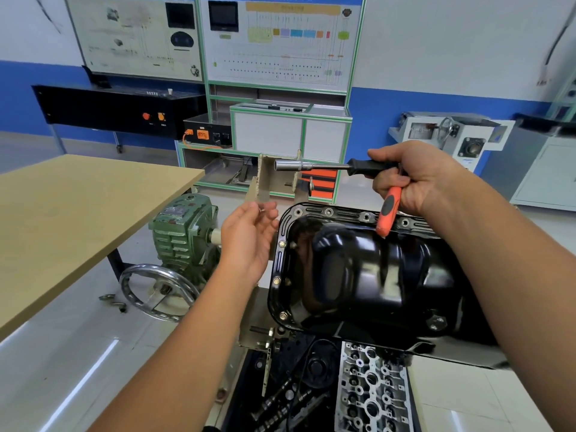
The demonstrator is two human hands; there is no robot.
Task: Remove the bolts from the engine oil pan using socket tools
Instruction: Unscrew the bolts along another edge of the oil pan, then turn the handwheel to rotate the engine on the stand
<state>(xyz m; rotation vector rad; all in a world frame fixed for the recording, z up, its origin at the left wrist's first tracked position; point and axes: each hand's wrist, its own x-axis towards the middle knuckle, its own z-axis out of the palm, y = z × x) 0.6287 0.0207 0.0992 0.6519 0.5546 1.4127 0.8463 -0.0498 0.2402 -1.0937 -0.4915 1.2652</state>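
Aloft, right hand (414, 174) gripping socket driver (327, 166)

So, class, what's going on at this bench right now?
A person is unbolting a black oil pan. The right hand grips a socket driver lifted clear of the pan. The left hand pinches a small bolt. Several bolts remain along the pan's left flange; some top holes look empty.
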